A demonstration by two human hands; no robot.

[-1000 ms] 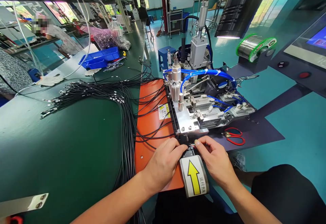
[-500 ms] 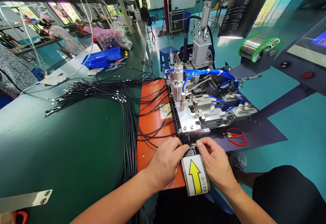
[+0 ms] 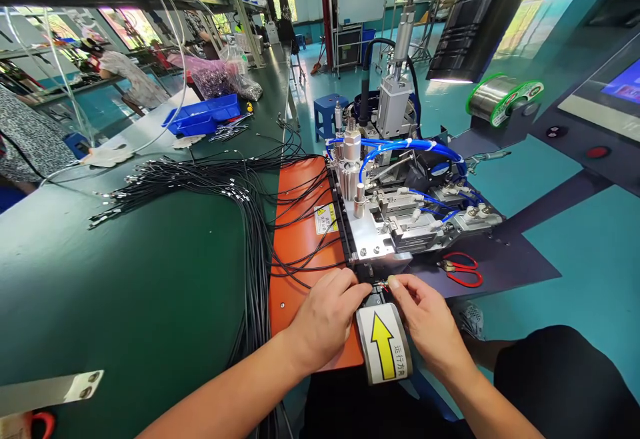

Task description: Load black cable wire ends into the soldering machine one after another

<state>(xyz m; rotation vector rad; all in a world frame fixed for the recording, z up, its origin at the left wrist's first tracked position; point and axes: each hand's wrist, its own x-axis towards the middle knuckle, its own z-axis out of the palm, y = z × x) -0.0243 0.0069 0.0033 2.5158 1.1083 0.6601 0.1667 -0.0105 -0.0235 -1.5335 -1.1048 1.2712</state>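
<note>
At the near end of the machine (image 3: 373,226), both my hands meet over a small black fixture (image 3: 373,298). My left hand (image 3: 327,319) is closed, thumb and index finger pressed down at the fixture's left side. A black cable (image 3: 295,272) runs under its fingers; the exact grip is hidden. My right hand (image 3: 427,316) pinches the tips of thin coloured wires (image 3: 385,285), some red, just right of the left fingertips. Below the fingers sits a rounded metal cover with a yellow arrow label (image 3: 384,346).
An orange panel (image 3: 295,306) with several cables across it lies left of the machine. A thick bundle of black cables (image 3: 255,252) hangs over the green table (image 3: 175,279). Red-handled cutters (image 3: 463,269) lie to the right. A solder spool (image 3: 500,99) and lamp (image 3: 473,32) stand behind.
My right fingertips have shifted slightly right, and more of the coloured wires shows between the hands. My left hand stays in place. The view has turned a little.
</note>
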